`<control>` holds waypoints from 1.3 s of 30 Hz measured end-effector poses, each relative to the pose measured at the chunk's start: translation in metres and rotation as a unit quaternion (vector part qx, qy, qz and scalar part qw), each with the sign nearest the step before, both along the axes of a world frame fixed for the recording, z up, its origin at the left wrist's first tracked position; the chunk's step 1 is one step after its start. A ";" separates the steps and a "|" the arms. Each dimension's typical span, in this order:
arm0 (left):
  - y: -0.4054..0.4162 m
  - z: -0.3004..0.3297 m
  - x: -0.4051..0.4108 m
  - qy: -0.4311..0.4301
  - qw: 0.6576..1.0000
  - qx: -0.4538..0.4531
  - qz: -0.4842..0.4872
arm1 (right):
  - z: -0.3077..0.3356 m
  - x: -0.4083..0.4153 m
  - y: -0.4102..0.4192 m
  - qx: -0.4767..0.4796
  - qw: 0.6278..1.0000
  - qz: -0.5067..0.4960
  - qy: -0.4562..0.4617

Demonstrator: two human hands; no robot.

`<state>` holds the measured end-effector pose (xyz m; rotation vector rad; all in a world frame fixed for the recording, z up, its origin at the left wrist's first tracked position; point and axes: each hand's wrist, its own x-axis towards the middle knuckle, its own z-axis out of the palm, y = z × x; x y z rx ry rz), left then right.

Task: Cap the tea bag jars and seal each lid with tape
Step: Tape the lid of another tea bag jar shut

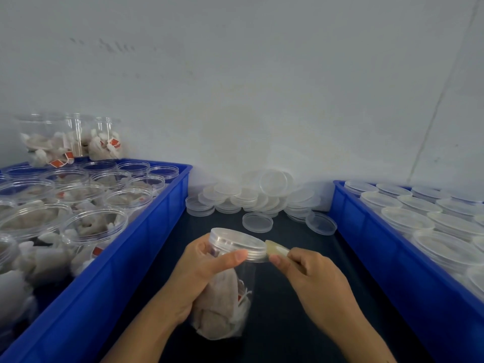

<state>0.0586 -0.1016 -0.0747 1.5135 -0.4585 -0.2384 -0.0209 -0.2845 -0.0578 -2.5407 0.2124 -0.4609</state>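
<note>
Your left hand point(201, 268) wraps around the jar point(230, 292) above the dark table point(288, 323). The jar leans, its lid point(239, 244) pointing up and away from you. Your right hand point(311, 273) pinches tape point(276, 249) touching the lid's edge.

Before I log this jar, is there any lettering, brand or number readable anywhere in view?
None readable.
Red tea bag tags in the left blue bin: print, if any, too small and blurred.
Faint dark marks on the wall: illegible smudges.
Held jar, lid, tape: no label seen.
</note>
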 end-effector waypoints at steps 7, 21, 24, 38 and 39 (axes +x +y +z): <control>-0.002 -0.006 0.003 0.020 0.999 -0.040 -0.014 | 0.001 0.000 0.003 -0.002 1.000 -0.006 -0.004; -0.015 -0.010 -0.007 -0.064 0.997 -0.001 0.038 | -0.014 0.000 0.006 0.073 0.994 0.052 -0.060; -0.022 -0.010 -0.016 -0.134 0.984 0.032 0.113 | -0.018 0.000 0.014 0.090 0.991 0.050 -0.080; -0.020 -0.010 -0.005 -0.133 0.971 0.044 0.194 | -0.006 -0.006 0.018 -0.031 0.995 0.046 -0.078; -0.018 -0.010 -0.005 -0.122 0.973 0.035 0.192 | -0.005 -0.006 0.016 -0.033 0.996 0.037 -0.073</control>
